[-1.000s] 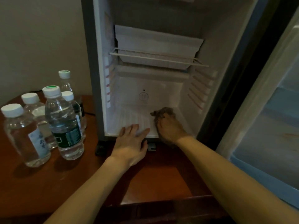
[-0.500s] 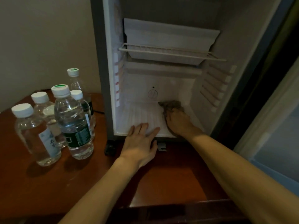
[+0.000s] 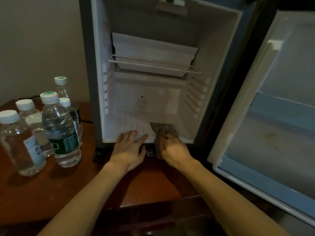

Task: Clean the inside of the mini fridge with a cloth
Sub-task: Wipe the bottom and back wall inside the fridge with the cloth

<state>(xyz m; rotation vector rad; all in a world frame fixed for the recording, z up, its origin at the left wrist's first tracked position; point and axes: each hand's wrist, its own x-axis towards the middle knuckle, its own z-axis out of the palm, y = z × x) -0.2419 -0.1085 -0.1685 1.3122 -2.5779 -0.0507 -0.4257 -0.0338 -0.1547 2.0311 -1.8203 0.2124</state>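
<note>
Right hand (image 3: 173,149) grips the bunched brown cloth (image 3: 162,131) at the front lip of the mini fridge (image 3: 213,65) floor, lower centre of frame; left hand (image 3: 129,147) lies flat, fingers straight, on the ribbed floor edge just beside it. Risk: the cloth already hangs over the lip, so the next stroke may drag grime onto the desk (image 3: 150,188), and a left elbow swing could topple the water bottles (image 3: 59,130) clustered at left. Dim room, plain wall upper left, fridge door (image 3: 272,108) open at right, wire shelf (image 3: 153,64) above.
</note>
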